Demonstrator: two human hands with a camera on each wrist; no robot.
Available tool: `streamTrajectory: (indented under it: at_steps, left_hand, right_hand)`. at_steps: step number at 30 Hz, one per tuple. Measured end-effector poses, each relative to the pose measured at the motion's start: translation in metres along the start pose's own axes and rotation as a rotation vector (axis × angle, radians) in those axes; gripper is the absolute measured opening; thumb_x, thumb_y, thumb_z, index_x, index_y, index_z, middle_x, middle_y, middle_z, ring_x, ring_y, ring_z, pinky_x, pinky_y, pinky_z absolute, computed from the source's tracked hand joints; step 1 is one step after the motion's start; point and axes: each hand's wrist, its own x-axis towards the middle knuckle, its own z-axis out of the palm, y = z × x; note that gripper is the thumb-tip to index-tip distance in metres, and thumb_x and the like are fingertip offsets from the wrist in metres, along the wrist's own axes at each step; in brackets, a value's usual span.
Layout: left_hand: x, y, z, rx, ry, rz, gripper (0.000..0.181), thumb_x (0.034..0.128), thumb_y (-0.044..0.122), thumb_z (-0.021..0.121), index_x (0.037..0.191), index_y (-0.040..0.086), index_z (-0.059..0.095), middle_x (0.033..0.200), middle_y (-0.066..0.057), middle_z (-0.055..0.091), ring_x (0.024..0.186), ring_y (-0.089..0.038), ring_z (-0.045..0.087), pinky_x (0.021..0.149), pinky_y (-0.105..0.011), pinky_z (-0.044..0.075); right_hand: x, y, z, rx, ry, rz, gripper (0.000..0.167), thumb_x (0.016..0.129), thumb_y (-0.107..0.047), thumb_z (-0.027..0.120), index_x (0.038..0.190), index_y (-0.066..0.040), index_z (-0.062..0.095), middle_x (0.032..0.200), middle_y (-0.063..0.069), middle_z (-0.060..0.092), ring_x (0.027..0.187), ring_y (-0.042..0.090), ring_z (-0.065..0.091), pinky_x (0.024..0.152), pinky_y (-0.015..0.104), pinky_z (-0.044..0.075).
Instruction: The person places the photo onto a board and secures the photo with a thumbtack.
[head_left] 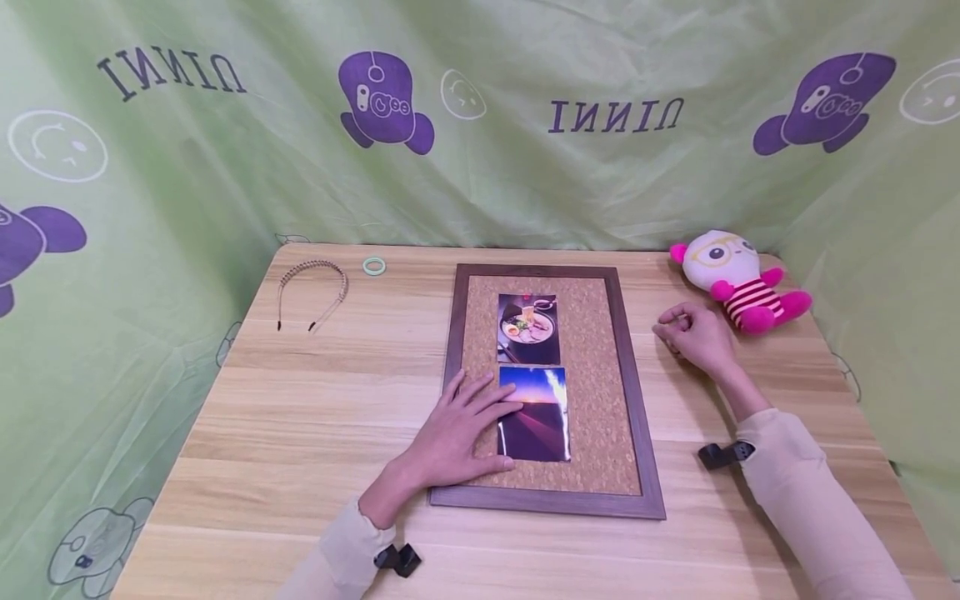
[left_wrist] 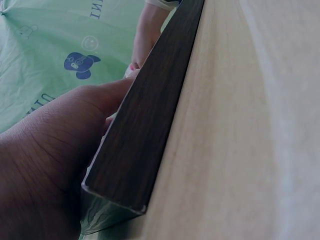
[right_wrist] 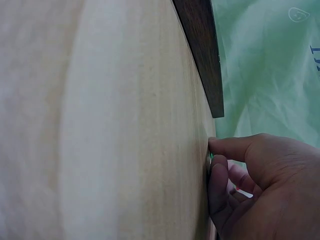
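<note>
A framed corkboard [head_left: 592,392] lies on the table, two photos on it. The upper photo [head_left: 528,329] shows a noodle bowl, with a small red spot at its top edge. Below it is a glossy sunset photo [head_left: 536,425]. My left hand [head_left: 461,433] rests spread on the board, its fingertips touching the sunset photo's left side. To the right of the frame, my right hand [head_left: 697,333] is low over the table with curled fingers. A small bright green thing [right_wrist: 211,156] shows between its thumb and fingertip; its kind is too small to tell.
A panda-like plush toy [head_left: 750,287] in pink and stripes lies at the back right, close to my right hand. At the back left are a braided headband [head_left: 341,292] and a mint-green ring [head_left: 374,266]. Green printed cloth [head_left: 510,183] hangs around the wooden table [head_left: 300,433].
</note>
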Motion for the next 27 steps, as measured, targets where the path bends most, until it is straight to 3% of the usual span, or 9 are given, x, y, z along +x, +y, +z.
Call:
streamTrajectory:
  at_steps: [6,10,15,22,27]
  left_hand:
    - [0.001,0.001,-0.002,0.002,-0.008,-0.003,0.082,0.0951,0.067,0.074,0.164,0.027,0.054,0.176,-0.001,0.045,0.167,-0.036,0.029,0.138,-0.063,0.004]
    - [0.001,0.001,-0.003,0.019,-0.020,-0.006,0.082,0.0955,0.068,0.073,0.164,0.027,0.054,0.176,0.000,0.044,0.168,-0.035,0.028,0.138,-0.062,0.005]
    - [0.001,0.001,-0.002,0.026,-0.023,-0.006,0.082,0.0959,0.068,0.072,0.165,0.027,0.054,0.176,0.001,0.044,0.168,-0.034,0.027,0.138,-0.062,0.005]
    - [0.001,0.000,-0.001,0.014,-0.023,-0.010,0.081,0.0964,0.067,0.072,0.164,0.027,0.054,0.176,0.000,0.044,0.168,-0.035,0.028,0.138,-0.063,0.005]
    - [0.000,0.000,0.000,0.007,-0.028,-0.017,0.082,0.0965,0.068,0.072,0.165,0.027,0.054,0.176,0.000,0.044,0.168,-0.034,0.027,0.138,-0.062,0.003]
  right_hand:
    - [0.001,0.002,0.001,0.038,0.013,0.014,0.019,0.101,-0.012,0.079,0.106,0.003,0.070,0.069,0.002,0.064,0.053,0.009,0.058,0.046,0.023,0.046]
    - [0.000,0.003,0.000,0.050,-0.003,0.005,0.019,0.102,-0.010,0.078,0.106,0.007,0.069,0.069,0.003,0.064,0.051,0.007,0.058,0.045,0.022,0.047]
    - [-0.002,0.001,0.000,0.008,-0.013,-0.024,0.024,0.104,-0.012,0.078,0.109,0.009,0.069,0.072,0.006,0.067,0.051,0.004,0.056,0.046,0.022,0.047]
    - [-0.007,-0.003,0.000,-0.054,-0.002,-0.105,0.018,0.098,-0.006,0.083,0.102,0.009,0.073,0.080,0.013,0.072,0.061,0.000,0.054,0.056,0.017,0.046]
    - [-0.018,-0.009,-0.003,0.028,-0.038,-0.126,0.016,0.098,0.001,0.080,0.102,0.013,0.070,0.082,0.019,0.074,0.062,0.003,0.060,0.055,0.017,0.051]
